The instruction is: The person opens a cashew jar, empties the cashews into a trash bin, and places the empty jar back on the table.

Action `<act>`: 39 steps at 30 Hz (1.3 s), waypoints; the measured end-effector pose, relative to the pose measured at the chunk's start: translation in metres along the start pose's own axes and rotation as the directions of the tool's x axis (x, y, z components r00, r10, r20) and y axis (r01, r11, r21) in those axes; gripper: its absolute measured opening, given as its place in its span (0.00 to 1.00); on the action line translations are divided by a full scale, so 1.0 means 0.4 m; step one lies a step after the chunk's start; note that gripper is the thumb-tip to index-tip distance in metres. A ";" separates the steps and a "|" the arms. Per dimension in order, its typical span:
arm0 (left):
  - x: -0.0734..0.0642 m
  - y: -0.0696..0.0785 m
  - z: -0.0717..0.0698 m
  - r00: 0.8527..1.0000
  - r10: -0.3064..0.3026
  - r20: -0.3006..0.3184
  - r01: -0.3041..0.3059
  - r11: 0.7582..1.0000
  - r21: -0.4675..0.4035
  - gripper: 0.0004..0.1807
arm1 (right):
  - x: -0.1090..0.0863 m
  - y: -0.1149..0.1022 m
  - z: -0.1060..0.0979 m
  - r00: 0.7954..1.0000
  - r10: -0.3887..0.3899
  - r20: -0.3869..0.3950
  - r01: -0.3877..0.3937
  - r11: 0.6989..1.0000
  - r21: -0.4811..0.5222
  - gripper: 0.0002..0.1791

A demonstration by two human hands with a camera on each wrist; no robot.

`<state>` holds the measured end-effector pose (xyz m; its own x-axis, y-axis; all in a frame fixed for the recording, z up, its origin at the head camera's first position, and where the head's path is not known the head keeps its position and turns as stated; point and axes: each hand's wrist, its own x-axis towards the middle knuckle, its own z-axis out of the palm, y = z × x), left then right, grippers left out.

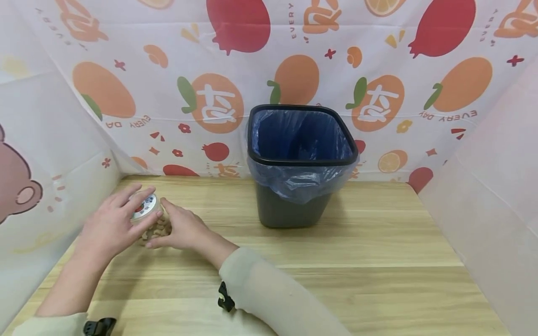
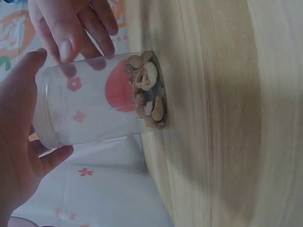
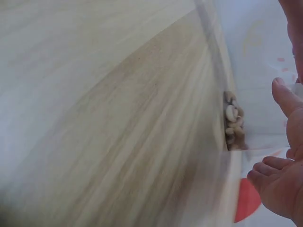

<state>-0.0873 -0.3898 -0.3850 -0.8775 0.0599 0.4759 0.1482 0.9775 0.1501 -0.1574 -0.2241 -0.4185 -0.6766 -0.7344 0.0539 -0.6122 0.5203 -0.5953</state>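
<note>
A clear plastic jar (image 2: pixel 94 101) with several cashew nuts (image 2: pixel 147 87) at its bottom stands on the left of the table. Its round lid (image 1: pixel 145 207) carries a printed label. From above, my left hand (image 1: pixel 110 223) reaches over the lid, thumb and fingers on opposite sides of the jar's top. My right hand (image 1: pixel 181 227) is spread at the jar's right side, thumb toward the front. In the right wrist view, the right thumb (image 3: pixel 286 98) and fingers (image 3: pixel 272 172) straddle the jar's wall, fingertips close beside it.
A dark bin (image 1: pixel 290 205) with a black rim and a blue plastic liner (image 1: pixel 304 179) stands at the back middle of the wooden table (image 1: pixel 378 261). A fruit-printed cloth (image 1: pixel 260 56) hangs behind, and pale cloth walls close off both sides.
</note>
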 end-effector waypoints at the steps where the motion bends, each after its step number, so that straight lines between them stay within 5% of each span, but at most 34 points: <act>1: 0.001 0.001 0.005 1.000 0.006 0.001 -0.006 1.000 -0.006 0.34 | 0.001 0.002 0.003 1.000 -0.002 -0.004 0.002 1.000 0.004 0.65; 17: 0.022 0.045 0.008 1.000 -0.018 0.021 0.018 1.000 -0.004 0.30 | 0.003 0.045 0.013 0.997 0.048 -0.054 -0.045 0.998 0.048 0.51; 24: 0.022 0.069 -0.005 1.000 -0.002 0.002 0.002 1.000 -0.012 0.30 | -0.022 0.060 -0.006 0.999 0.003 -0.051 0.001 0.997 0.081 0.51; 31: 0.023 0.126 -0.024 0.993 0.092 -0.080 -0.095 0.995 -0.037 0.30 | -0.080 0.089 -0.042 0.995 -0.050 -0.090 0.056 0.997 0.060 0.49; 39: 0.028 0.217 -0.045 0.983 0.150 -0.105 -0.158 0.985 -0.071 0.33 | -0.170 0.132 -0.098 0.980 -0.113 -0.163 0.133 0.984 0.118 0.49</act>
<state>-0.0759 -0.3079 -0.3509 -0.7926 0.1848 0.5811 0.3173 0.9388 0.1342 -0.1600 -0.1295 -0.4220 -0.6607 -0.7075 0.2510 -0.6443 0.3627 -0.6733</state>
